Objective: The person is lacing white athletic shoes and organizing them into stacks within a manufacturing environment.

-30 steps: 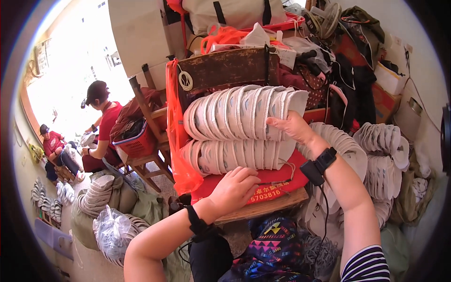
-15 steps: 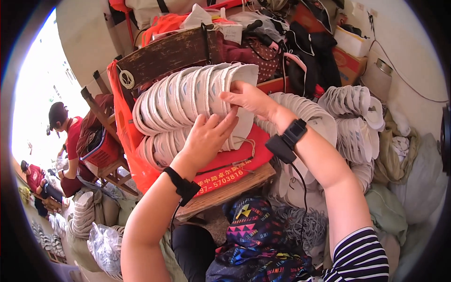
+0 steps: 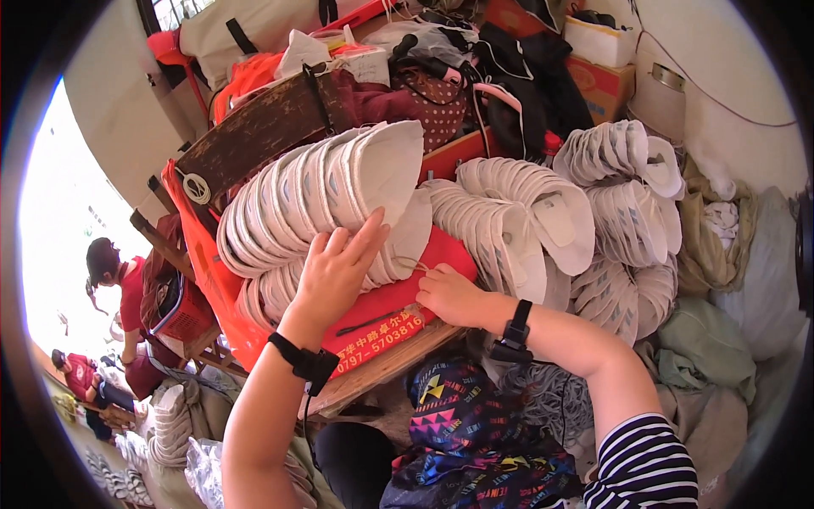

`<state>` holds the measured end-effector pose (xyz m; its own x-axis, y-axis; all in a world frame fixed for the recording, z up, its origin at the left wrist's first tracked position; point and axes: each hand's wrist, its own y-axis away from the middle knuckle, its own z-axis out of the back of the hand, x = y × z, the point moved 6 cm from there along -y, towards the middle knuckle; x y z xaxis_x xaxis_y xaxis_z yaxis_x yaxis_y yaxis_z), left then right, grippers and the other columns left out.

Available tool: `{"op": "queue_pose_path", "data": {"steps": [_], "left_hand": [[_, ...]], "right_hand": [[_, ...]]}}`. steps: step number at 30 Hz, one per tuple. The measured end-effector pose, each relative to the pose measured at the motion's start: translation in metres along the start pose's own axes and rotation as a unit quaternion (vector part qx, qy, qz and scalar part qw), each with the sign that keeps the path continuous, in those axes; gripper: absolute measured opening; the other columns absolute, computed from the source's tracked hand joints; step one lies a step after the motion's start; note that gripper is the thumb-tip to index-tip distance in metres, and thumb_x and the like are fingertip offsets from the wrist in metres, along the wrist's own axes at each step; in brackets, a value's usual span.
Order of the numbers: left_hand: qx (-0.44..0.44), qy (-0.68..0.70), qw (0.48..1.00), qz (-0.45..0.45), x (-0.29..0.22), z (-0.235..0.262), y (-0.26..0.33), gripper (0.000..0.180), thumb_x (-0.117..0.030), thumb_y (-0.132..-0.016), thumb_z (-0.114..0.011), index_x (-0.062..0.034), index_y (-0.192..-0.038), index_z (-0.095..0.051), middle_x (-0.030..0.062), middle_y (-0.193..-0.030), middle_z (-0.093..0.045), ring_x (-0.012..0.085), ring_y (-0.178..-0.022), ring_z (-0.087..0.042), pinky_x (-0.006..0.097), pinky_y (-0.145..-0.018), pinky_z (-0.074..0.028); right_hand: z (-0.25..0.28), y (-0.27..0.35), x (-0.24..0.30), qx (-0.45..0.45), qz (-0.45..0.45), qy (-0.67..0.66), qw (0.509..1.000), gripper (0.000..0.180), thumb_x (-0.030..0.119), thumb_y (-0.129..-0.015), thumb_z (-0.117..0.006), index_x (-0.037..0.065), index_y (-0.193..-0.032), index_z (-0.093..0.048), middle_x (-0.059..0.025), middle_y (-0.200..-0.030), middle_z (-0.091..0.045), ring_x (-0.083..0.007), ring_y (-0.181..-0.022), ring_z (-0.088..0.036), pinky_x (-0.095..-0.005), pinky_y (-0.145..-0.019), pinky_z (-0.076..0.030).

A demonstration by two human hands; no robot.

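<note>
Head cam: RH grip (image 3: 449,296) closed on cord (image 3: 415,262)

Nested off-white shoe uppers (image 3: 297,195) lie sideways in two touching stacks, thin cord (image 3: 413,262) beside them

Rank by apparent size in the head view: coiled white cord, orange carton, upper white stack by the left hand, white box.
1. Upper white stack
2. White box and orange carton: look alike, so not ranked
3. Coiled white cord
</note>
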<state>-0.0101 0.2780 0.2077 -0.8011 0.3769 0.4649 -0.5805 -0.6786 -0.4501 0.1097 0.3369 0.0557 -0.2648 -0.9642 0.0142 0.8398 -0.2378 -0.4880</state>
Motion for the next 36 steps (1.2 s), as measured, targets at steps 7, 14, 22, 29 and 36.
{"op": "queue_pose_path", "data": {"steps": [7, 14, 22, 29, 36], "left_hand": [[0.0, -0.006, 1.0, 0.01, 0.0, 0.002, 0.0, 0.055, -0.003, -0.074, -0.059, -0.007, -0.129, -0.057, 0.0022, -0.143, -0.046, 0.0199, -0.094, -0.053, 0.034, -0.087, -0.044], [-0.002, 0.011, 1.0, 0.0, 0.005, -0.003, 0.002, 0.056, -0.004, -0.073, -0.059, -0.0082, -0.129, -0.058, 0.0022, -0.144, -0.045, 0.019, -0.093, -0.052, 0.033, -0.087, -0.043], [-0.019, -0.01, 1.0, -0.005, 0.004, 0.0, 0.0, 0.052, -0.007, -0.074, -0.059, -0.0074, -0.126, -0.059, 0.002, -0.142, -0.048, 0.0179, -0.091, -0.052, 0.033, -0.086, -0.044], [-0.042, 0.028, 0.999, -0.008, 0.006, 0.0, 0.014, 0.049, -0.011, -0.073, -0.064, -0.0092, -0.122, -0.061, 0.0053, -0.141, -0.049, 0.0188, -0.09, -0.055, 0.034, -0.08, -0.047], [-0.155, 0.172, 0.96, 0.157, 0.055, 0.017, 0.092, 0.037, -0.011, -0.077, -0.067, -0.0089, -0.113, -0.061, 0.0123, -0.118, -0.055, 0.031, -0.102, -0.054, 0.044, -0.09, -0.043]], "right_hand": [[0.095, 0.026, -0.052, 0.029, -0.107, -0.225, 0.968, 0.018, 0.009, -0.088, -0.059, 0.006, -0.102, -0.069, -0.0058, -0.091, -0.066, -0.0162, -0.085, -0.061, -0.0298, -0.08, -0.044], [0.148, 0.061, -0.104, 0.041, -0.335, -0.563, 0.754, 0.023, 0.015, -0.095, -0.059, 0.0, -0.112, -0.066, 0.0018, -0.091, -0.067, -0.0077, -0.077, -0.061, -0.023, -0.069, -0.047], [0.142, 0.065, -0.136, -0.104, -0.424, -0.512, 0.74, 0.025, 0.021, -0.092, -0.062, 0.004, -0.11, -0.068, 0.007, -0.08, -0.06, -0.0031, -0.067, -0.049, -0.0226, -0.066, -0.043], [0.142, -0.055, -0.112, -0.06, -0.23, -0.384, 0.892, 0.024, 0.015, -0.092, -0.063, -0.001, -0.109, -0.068, -0.0009, -0.092, -0.068, -0.007, -0.083, -0.058, -0.0226, -0.074, -0.047], [0.141, -0.124, -0.107, -0.049, -0.228, -0.33, 0.915, 0.021, 0.016, -0.09, -0.063, -0.001, -0.1, -0.07, -0.0076, -0.09, -0.071, -0.0116, -0.083, -0.062, -0.0279, -0.078, -0.048]]}}
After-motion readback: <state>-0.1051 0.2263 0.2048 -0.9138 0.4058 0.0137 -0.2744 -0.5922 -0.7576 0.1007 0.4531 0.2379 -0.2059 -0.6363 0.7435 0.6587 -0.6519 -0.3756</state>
